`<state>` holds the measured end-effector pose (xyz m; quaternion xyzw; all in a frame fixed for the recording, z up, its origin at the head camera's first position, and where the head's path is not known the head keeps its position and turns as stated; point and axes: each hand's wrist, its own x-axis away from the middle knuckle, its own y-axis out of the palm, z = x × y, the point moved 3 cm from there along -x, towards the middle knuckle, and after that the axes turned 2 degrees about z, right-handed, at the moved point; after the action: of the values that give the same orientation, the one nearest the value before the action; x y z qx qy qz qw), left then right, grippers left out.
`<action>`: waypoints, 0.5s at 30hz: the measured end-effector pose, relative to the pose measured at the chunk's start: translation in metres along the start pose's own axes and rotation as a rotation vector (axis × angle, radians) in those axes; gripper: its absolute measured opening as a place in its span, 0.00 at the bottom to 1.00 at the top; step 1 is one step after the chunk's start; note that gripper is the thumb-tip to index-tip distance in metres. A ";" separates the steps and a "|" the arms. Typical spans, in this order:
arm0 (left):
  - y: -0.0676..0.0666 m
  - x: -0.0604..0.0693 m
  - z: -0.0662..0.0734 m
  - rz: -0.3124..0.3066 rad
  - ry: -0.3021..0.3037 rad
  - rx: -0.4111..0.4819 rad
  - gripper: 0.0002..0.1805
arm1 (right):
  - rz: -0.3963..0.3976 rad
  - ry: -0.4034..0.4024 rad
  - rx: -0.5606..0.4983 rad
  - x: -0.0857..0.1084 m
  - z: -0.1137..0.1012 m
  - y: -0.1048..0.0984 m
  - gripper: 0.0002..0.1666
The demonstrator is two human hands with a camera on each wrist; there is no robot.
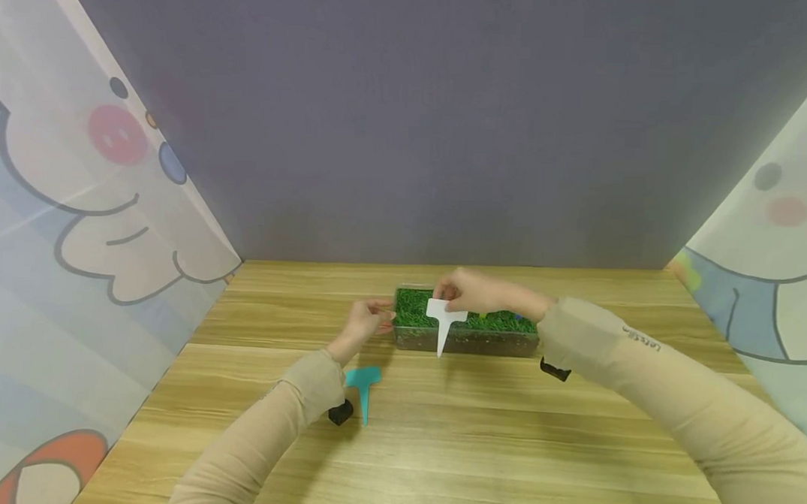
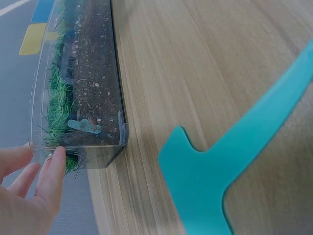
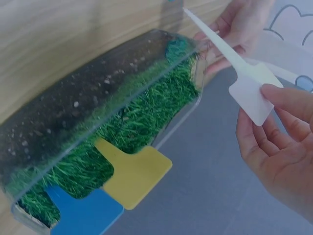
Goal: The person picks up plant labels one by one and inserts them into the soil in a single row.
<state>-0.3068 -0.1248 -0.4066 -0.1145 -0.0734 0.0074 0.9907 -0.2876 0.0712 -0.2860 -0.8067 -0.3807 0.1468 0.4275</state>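
A clear planter box (image 1: 467,342) filled with dark soil and green grass stands on the wooden table. My right hand (image 1: 472,291) pinches a white T-shaped plant label (image 3: 252,88) by its wide head, its pointed stem aimed down in the head view, over the box's front. At the box's left end is my left hand (image 1: 363,319), its fairly straight fingers touching the end wall near the rim. A yellow plant label (image 3: 139,176) and a blue plant label (image 3: 88,213) stand in the grass toward the other end. Closer to me, a teal plant label (image 1: 364,386) lies flat beside the left wrist.
The wooden table (image 1: 476,451) reaches back to a plain grey panel (image 1: 409,132). Cartoon-printed sheets (image 1: 31,266) flank it on both sides. A black wrist camera (image 1: 340,412) shows under the left sleeve, another black device (image 1: 555,369) under the right.
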 end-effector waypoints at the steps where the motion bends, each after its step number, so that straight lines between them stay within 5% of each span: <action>1: 0.000 0.000 0.000 0.000 0.000 0.001 0.17 | 0.011 0.009 0.016 -0.001 0.000 -0.002 0.11; 15: -0.001 0.004 0.004 -0.022 0.002 0.008 0.18 | 0.095 0.016 0.123 -0.013 0.005 -0.020 0.09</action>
<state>-0.3033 -0.1243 -0.4015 -0.1096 -0.0736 -0.0034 0.9912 -0.3086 0.0718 -0.2739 -0.7972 -0.3289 0.1833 0.4718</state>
